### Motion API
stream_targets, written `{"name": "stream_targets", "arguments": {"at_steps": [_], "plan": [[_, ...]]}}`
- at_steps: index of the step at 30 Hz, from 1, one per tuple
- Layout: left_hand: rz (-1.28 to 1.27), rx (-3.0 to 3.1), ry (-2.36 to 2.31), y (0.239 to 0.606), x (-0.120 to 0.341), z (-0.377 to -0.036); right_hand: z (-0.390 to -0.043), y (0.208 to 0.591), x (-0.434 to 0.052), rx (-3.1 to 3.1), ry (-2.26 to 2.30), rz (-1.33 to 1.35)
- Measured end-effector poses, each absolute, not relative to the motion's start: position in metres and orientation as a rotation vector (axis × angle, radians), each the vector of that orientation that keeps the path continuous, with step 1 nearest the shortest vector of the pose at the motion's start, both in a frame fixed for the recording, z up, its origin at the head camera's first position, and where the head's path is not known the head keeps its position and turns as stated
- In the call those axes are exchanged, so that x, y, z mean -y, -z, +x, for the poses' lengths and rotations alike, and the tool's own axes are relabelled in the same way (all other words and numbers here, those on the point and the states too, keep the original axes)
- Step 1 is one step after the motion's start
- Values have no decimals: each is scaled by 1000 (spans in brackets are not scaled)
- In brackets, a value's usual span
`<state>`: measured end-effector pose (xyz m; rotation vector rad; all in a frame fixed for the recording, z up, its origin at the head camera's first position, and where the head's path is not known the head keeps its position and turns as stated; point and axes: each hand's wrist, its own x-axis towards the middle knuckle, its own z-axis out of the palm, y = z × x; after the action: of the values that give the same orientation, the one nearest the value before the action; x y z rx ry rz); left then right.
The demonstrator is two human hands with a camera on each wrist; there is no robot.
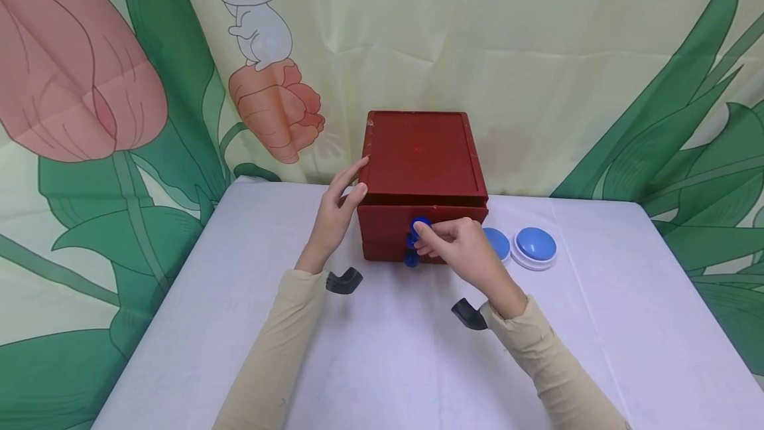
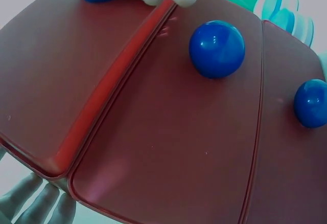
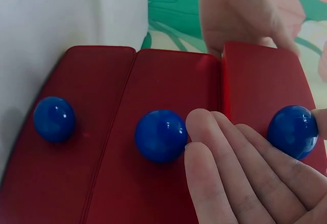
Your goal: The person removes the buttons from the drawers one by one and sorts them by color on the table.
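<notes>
A red box with drawers [image 1: 418, 158] stands at the back of the table, with round blue knobs on its front. The top drawer [image 3: 265, 81] sticks out a little, leaving a dark gap under the box top. My right hand [image 1: 465, 251] pinches the top drawer's blue knob [image 3: 292, 132] between thumb and fingers. Below it, the middle knob [image 2: 217, 49] and the bottom knob [image 2: 311, 104] are untouched, their drawers flush. My left hand [image 1: 331, 221] lies against the box's left side, fingers fairly straight; its fingertips [image 2: 36, 203] show at the edge in the left wrist view.
Two round blue-topped white push buttons sit to the right of the box; one button [image 1: 535, 245] is in full view, the other button [image 1: 497, 244] is partly behind my right hand. A printed curtain [image 1: 477, 38] hangs behind the white-covered table [image 1: 382, 363].
</notes>
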<state>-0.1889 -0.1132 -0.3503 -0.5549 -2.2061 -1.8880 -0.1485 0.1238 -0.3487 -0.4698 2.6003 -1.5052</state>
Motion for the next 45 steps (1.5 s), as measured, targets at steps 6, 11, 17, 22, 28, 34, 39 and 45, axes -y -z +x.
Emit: {"name": "stream_targets", "arguments": {"at_steps": [6,11,17,22,28,34,39,45], "plan": [[-554,2185,1889,372,116,-204,-153,348,-124,-2630,1495,-488],[-575,2157,1877,374,116,-204,-156,346,-123,-2641,1478,-486],[-560,2166,1910,370,116,-204,-161,347,-123,-2620,1487,-479],[-556,2158,1934,357,115,-196,-164,345,-122,-2601,1499,-454],[-555,2161,1933,339,111,-182,-167,345,-123,-2591,1518,-445],[-564,2158,1927,339,110,-182,-166,346,-123,-2602,1508,-435],[-565,2166,1910,339,110,-182,-161,347,-123,-2656,1491,-387],[-558,2173,1912,340,111,-181,-157,350,-129,-2660,1470,-344]]}}
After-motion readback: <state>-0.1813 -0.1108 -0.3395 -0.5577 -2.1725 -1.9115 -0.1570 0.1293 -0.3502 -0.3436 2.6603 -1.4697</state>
